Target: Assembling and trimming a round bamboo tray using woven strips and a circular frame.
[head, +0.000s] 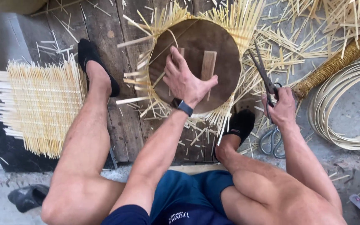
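We press our left hand [185, 79] flat on the round wooden board [196, 62], fingers spread beside its two slats, pinning the woven strips [226, 21] beneath it in the middle of the plank floor [113, 37]. Our right hand [281, 109] is clamped on the scissors [264, 75] at the board's right edge. Good trimming probably means steady downward pressure and cutting close along the rim, blades angled away from the left wrist.

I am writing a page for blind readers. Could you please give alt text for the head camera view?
Seen from above, a seated person's left hand presses a round wooden disc onto woven bamboo strips, while the right hand holds dark shears. A finished woven mat lies left, coiled cane right.
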